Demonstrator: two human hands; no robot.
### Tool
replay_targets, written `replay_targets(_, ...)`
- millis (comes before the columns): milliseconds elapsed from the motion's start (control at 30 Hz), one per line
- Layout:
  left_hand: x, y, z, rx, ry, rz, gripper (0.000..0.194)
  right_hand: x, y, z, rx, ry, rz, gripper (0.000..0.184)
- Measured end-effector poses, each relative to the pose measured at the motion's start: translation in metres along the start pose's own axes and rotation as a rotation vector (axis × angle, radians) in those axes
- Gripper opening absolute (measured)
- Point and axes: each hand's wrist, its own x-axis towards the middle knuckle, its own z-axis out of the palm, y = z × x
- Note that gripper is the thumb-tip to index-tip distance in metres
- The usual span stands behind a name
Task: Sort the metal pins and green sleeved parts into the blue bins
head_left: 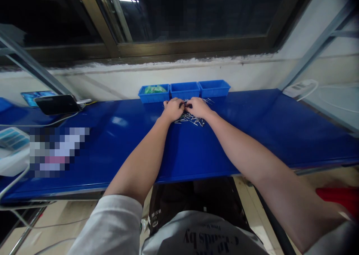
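Note:
A loose pile of thin silvery metal pins or screws (193, 119) lies on the blue tabletop, too small to tell the exact kind. Both hands meet over its far side. My left hand (174, 110) has its fingers curled and pressed together among the pieces. Facing it, my right hand (197, 107) is closed in the same way, fingertips close to the left ones. Whatever sits between the fingers is hidden. Just behind the hands stand three blue bins: a left bin (154, 98) with a green plastic packet (153, 89), a middle bin (179, 93) and a right bin (215, 93).
A phone (58, 104) leans at the table's left back, with a cable beside it. Nearer on the left is a white device (12, 152). A white power strip (298, 88) lies at the right back. Metal posts rise at both sides before the window wall.

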Motion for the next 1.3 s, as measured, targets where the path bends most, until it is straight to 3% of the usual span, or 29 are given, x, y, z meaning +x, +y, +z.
replay_targets(600,0.000,0.000,0.000,-0.005,-0.009,0.021,0.030,0.001,0.000,0.000,-0.030,-0.054,0.029,0.019)
replay_targets(1033,0.001,0.000,-0.002,-0.077,0.078,0.105,0.028,0.003,-0.005,-0.010,0.188,0.088,0.066,0.021)
replay_targets(1300,0.003,0.002,-0.004,-0.051,0.055,0.121,0.032,0.006,-0.006,-0.008,0.265,0.127,0.101,0.028)
